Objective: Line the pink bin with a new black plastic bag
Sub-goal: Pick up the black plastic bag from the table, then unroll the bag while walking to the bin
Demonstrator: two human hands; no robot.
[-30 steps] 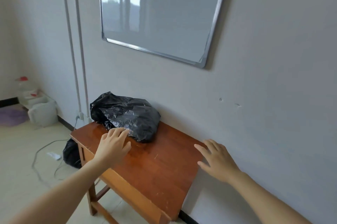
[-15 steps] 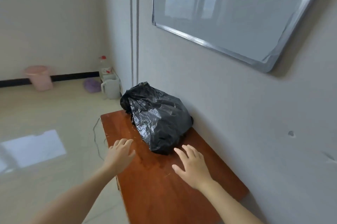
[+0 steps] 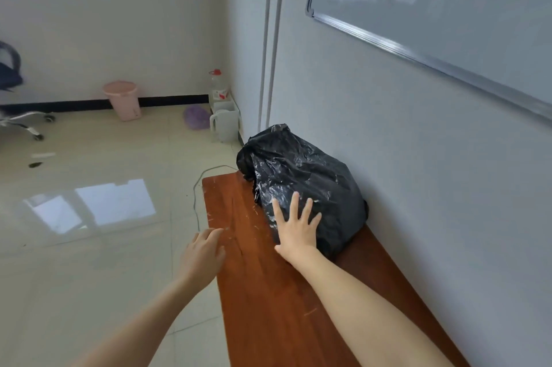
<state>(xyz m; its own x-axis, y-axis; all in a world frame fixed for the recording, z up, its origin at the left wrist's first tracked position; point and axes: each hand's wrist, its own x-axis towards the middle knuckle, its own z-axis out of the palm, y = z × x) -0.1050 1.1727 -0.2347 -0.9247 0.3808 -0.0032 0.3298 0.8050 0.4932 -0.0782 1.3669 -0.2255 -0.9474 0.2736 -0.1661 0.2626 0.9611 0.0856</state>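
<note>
I see the black plastic bag (image 3: 304,184) sitting full and crinkly on the far end of the brown desk (image 3: 286,301), pushed up against the wall. My right hand (image 3: 297,230) lies flat on the near side of the bag with its fingers spread wide, not gripping it. My left hand (image 3: 203,253) is at the left edge of the desk with its fingers loose and nothing in it. The two hands are apart. The pink bin (image 3: 122,100) stands far away on the floor by the back wall. Near the corner I see a white jug (image 3: 224,125), a big clear bottle with a red cap (image 3: 218,87) and something purple (image 3: 196,118) on the floor. A shiny board (image 3: 448,5) hangs on the wall above the desk
</note>
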